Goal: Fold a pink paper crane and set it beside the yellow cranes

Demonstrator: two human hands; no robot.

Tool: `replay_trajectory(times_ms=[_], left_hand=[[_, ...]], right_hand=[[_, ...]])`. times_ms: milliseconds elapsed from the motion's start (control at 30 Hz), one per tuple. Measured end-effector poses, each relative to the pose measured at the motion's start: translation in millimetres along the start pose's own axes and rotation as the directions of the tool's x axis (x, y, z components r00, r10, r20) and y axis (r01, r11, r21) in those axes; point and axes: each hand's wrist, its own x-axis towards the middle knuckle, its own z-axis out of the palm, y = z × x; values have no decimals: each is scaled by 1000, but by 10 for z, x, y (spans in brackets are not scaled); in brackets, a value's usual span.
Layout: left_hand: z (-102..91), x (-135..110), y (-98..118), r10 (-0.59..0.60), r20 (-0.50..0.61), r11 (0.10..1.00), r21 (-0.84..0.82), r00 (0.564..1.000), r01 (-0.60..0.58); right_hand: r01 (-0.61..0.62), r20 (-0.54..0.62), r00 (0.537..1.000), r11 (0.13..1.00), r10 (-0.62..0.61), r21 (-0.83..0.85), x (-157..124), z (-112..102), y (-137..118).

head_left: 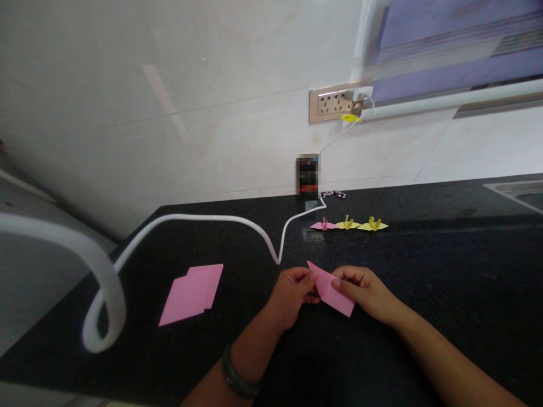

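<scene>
A folded piece of pink origami paper (333, 294) is held between both hands above the dark countertop. My left hand (292, 294) pinches its left corner with thumb and fingers. On the other side, my right hand (365, 291) grips the upper right edge, thumb on top of the paper; the fingers beneath are partly hidden. To the left lie overlapping sheets of pink paper (186, 297). Beyond my hands stands a row of small folded paper cranes: a pink crane (324, 225), a yellow crane (348, 224) and another yellow crane (374, 225).
A thick white cable (203, 217) loops over the black countertop (241, 350) from the left. A phone-like device with a blurred-out screen (307, 176) leans against the wall, below a wall socket (328, 103) with a plugged-in charger. A sink edge (509, 189) shows at far right.
</scene>
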Motion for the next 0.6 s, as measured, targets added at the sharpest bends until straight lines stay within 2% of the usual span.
replay_trajectory(times_ms=[133, 267, 433, 600], left_hand=[[7, 3, -12, -11, 11, 1000, 6, 1000, 11], [22, -5, -19, 0, 5, 999, 44, 1000, 0], [32, -14, -19, 20, -21, 999, 50, 1000, -19], [33, -4, -35, 29, -33, 997, 70, 999, -27]], right_hand=[[67, -90, 994, 997, -70, -34, 23, 25, 31], [188, -224, 948, 965, -226, -181, 40, 35, 50], [344, -136, 901, 870, -411, -352, 37, 21, -4], [356, -155, 888, 860, -433, -366, 30, 37, -26]])
